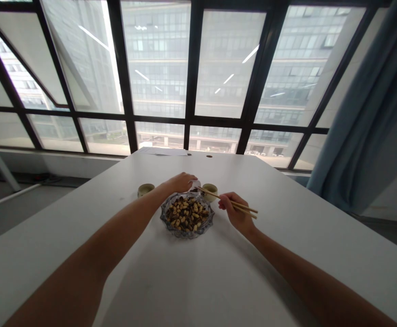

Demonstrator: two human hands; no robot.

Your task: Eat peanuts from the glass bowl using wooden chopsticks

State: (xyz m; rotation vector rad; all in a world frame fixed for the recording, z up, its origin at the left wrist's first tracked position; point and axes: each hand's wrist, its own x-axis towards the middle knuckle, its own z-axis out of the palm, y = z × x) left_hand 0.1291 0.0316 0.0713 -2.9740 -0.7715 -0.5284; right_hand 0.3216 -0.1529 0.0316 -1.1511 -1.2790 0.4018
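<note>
A pair of wooden chopsticks (pixel 245 208) is held in my right hand (pixel 236 210), fingers closed round it. The chopstick tips point left, over a small pale green cup (pixel 210 190) and toward a small white cup (pixel 195 183). My left hand (pixel 182 182) reaches across the back of a clear glass bowl (pixel 164 217), its fingers on the white cup, which looks tilted and has something dark at its mouth. Peanuts and dark seeds (pixel 187 212) fill the bowl. A second pale green cup (pixel 145 189) stands left of it, partly behind my left forearm.
The white table (pixel 253 177) runs to a wall of dark-framed windows (pixel 232 63). White paper (pixel 166 151) lies at its far edge, near a small brown disc (pixel 209 156). A blue curtain (pixel 358 122) hangs on the right.
</note>
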